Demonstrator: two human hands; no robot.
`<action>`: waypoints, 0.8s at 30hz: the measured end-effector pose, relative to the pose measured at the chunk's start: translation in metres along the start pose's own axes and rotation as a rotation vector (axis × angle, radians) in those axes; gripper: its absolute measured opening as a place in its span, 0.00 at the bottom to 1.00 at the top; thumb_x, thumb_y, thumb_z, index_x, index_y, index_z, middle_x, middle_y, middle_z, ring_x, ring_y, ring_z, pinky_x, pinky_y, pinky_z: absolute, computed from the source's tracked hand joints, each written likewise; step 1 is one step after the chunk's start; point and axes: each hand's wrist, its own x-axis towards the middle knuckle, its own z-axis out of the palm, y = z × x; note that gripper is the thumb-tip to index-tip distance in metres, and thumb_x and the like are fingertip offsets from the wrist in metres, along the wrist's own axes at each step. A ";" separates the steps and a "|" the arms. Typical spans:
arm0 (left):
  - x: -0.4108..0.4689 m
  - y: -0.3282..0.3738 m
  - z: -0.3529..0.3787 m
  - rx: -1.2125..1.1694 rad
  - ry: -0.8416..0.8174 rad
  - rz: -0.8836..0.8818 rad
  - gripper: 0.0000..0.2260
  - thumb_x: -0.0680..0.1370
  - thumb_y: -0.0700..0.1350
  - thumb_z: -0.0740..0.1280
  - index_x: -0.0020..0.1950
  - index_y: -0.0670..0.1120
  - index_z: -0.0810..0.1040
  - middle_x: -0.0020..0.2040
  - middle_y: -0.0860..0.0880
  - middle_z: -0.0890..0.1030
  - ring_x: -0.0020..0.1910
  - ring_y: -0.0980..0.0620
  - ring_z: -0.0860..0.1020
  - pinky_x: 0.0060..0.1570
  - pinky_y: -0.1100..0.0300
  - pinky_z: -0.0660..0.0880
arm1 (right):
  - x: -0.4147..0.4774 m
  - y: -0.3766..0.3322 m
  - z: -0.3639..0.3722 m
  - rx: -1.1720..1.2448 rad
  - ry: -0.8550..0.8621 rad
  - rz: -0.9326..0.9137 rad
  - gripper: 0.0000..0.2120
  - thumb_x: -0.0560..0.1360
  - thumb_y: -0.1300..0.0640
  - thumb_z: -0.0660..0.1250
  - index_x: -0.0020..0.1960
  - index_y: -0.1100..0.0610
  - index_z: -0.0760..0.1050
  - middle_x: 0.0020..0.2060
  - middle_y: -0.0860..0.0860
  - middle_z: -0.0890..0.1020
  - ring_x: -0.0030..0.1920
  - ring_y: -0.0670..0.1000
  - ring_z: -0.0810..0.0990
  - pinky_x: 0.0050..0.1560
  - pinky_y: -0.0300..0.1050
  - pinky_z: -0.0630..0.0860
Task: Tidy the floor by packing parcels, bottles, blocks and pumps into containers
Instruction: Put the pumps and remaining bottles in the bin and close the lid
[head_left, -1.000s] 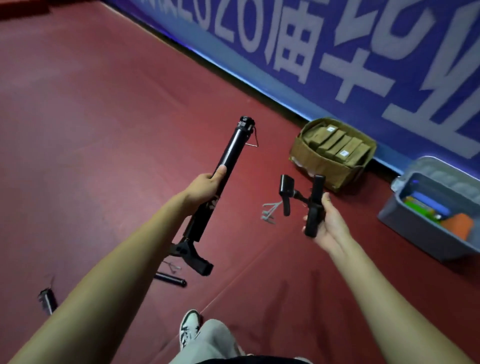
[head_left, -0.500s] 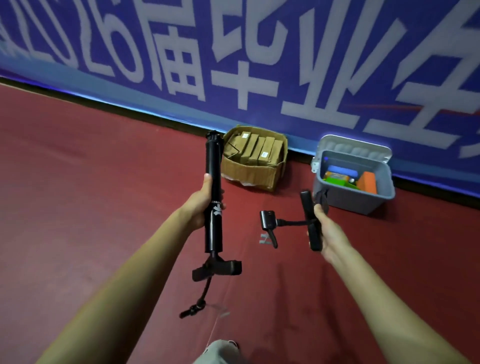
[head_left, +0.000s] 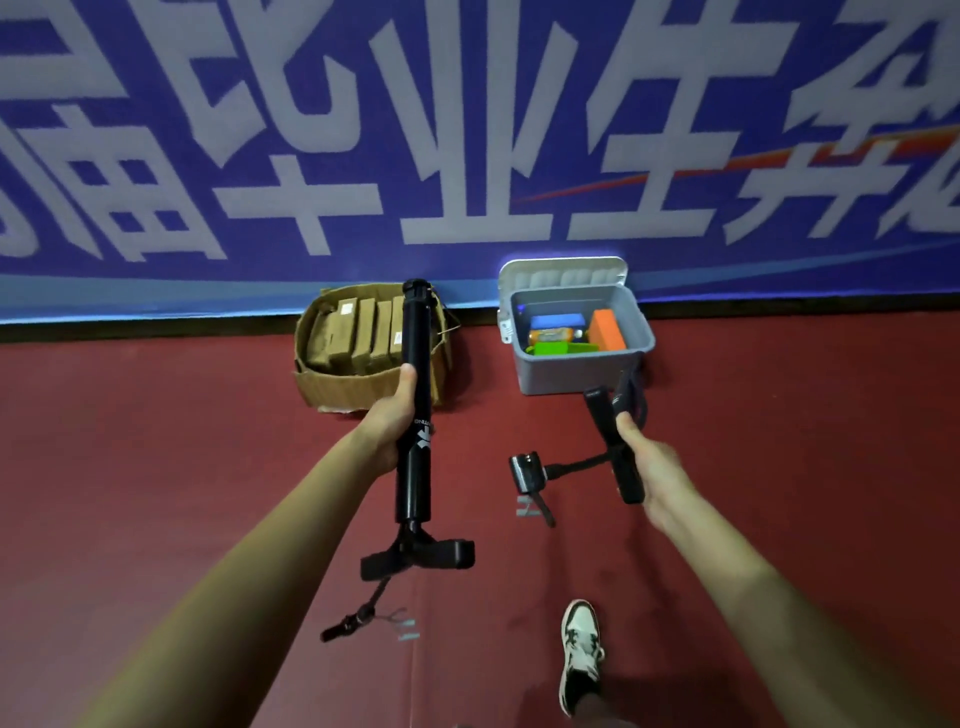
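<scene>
Both containers have drawn closer and sit squarer ahead than half a second ago, and a shoe (head_left: 579, 649) has come into view at the bottom; the 2 grips look unchanged.

Head view: the left hand (head_left: 387, 421) is wrapped round the barrel of the long pump (head_left: 414, 483). It stands nearly upright, T-handle low and hose dangling, and its top end overlaps the box (head_left: 353, 387) of parcels (head_left: 343, 332). The right hand (head_left: 649, 467) grips the short pump (head_left: 602, 415), which tilts up and to the left. Its hose runs left to a head that hangs clear of the floor (head_left: 156, 467).

What matters for the next move is the bin (head_left: 561, 371). It stands open against the banner (head_left: 467, 130), with blocks (head_left: 608, 330) and what looks like a bottle inside. It lies straight ahead of the right hand, and the short pump's upper tip reaches just short of its front wall. The left hand is lined up with the box instead, well to the left of the bin.

I'd judge the box already full, so both pumps probably belong in the bin. The right hand is nearer and only has to reach forward and lower. The long pump would have to swing right, and it looks too long to lie flat in there.
</scene>
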 end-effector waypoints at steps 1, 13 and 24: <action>0.012 0.005 0.012 0.009 -0.002 -0.006 0.25 0.79 0.64 0.52 0.40 0.43 0.71 0.32 0.46 0.71 0.23 0.53 0.71 0.23 0.66 0.70 | 0.011 -0.004 -0.005 -0.011 0.024 -0.034 0.14 0.75 0.45 0.67 0.39 0.55 0.75 0.35 0.51 0.77 0.35 0.50 0.76 0.33 0.43 0.69; 0.141 0.090 0.162 0.005 -0.034 -0.013 0.25 0.79 0.64 0.51 0.37 0.45 0.70 0.29 0.47 0.69 0.23 0.53 0.68 0.24 0.64 0.67 | 0.172 -0.119 -0.084 0.548 -0.246 0.053 0.17 0.72 0.39 0.63 0.43 0.53 0.75 0.27 0.49 0.77 0.24 0.47 0.75 0.26 0.38 0.70; 0.250 0.136 0.209 0.132 -0.038 -0.090 0.29 0.75 0.69 0.52 0.39 0.44 0.74 0.29 0.48 0.73 0.22 0.52 0.71 0.26 0.62 0.69 | 0.291 -0.150 -0.086 0.577 -0.287 0.159 0.22 0.78 0.43 0.56 0.40 0.54 0.82 0.32 0.50 0.83 0.31 0.49 0.83 0.34 0.40 0.78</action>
